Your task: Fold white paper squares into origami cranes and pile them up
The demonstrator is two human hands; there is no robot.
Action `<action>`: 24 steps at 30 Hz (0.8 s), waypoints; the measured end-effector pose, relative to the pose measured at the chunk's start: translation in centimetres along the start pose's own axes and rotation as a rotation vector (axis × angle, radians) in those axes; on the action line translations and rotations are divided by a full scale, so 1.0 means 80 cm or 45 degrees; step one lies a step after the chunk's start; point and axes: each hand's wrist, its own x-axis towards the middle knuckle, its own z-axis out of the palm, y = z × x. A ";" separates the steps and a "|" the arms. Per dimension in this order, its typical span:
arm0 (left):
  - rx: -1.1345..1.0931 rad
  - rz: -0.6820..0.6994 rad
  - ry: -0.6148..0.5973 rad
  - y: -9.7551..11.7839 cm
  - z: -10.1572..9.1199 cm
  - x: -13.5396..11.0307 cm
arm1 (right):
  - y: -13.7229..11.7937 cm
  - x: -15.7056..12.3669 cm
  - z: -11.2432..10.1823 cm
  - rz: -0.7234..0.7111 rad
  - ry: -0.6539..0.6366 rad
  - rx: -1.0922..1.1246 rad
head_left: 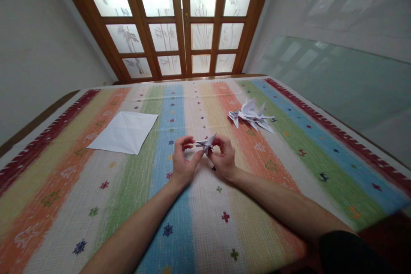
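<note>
A small folded white paper crane [206, 141] is held between my two hands, just above the tablecloth. My right hand [224, 158] closes on its right side with thumb and fingers pinched. My left hand [184, 160] curls around its left side, with the thumb at its lower edge and the fingertips by its pointed end. The fingers partly cover the crane's body. Beyond my right hand lies a group of several finished paper cranes [252, 114], overlapping each other. To the left, a flat white sheet of paper [126, 132] with crease lines rests on the cloth.
A striped, patterned tablecloth [128, 205] covers the table. Wooden doors with frosted glass panes [167, 36] stand past the far edge. White wall is on the left, and a pale green glass-like panel [334, 77] runs along the right.
</note>
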 end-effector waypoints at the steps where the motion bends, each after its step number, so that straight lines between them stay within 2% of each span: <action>1: 0.021 0.014 -0.010 0.000 -0.001 0.000 | 0.002 -0.001 0.000 -0.002 0.002 -0.015; 8: 0.225 0.188 -0.152 0.011 -0.004 0.004 | 0.016 -0.009 -0.003 0.016 0.023 -0.086; 12: 0.264 0.279 -0.140 0.013 -0.004 0.006 | 0.013 -0.008 -0.005 -0.004 -0.003 -0.090; 15: 0.256 0.311 -0.165 0.014 -0.005 0.006 | 0.011 -0.008 -0.005 0.057 -0.039 -0.075; 19: 0.185 0.275 -0.230 0.015 -0.004 0.003 | 0.007 -0.010 -0.001 0.071 -0.076 0.025; 24: 0.103 0.084 -0.172 0.008 -0.003 -0.001 | -0.007 0.001 -0.005 -0.064 -0.162 0.045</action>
